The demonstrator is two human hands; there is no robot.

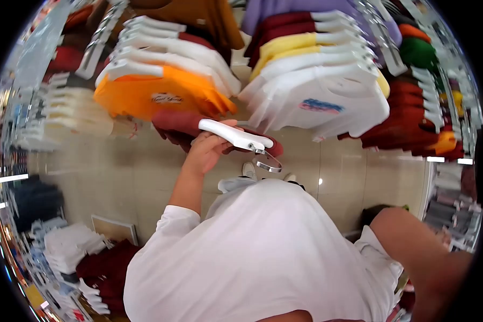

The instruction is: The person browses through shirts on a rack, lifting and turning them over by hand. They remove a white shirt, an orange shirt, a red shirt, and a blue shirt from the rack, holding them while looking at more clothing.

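Observation:
My left hand point(208, 149) grips a white plastic clothes hanger point(232, 135) in front of my body, fingers closed around one arm of it. The hanger's metal hook point(269, 165) points toward me. A dark red garment point(178, 125) hangs on it, part of it hidden behind my hand and the hanger. At the right edge my bent right arm point(413, 236) reaches up close to the camera; the hand itself lies outside the picture.
Ahead hang an orange shirt point(150, 96) and a white shirt with a blue and pink print point(333, 96), among several garments on metal rack arms point(381, 37). Racks of clothes line both sides. Folded white clothes point(72, 244) are at lower left, above the tiled floor point(129, 182).

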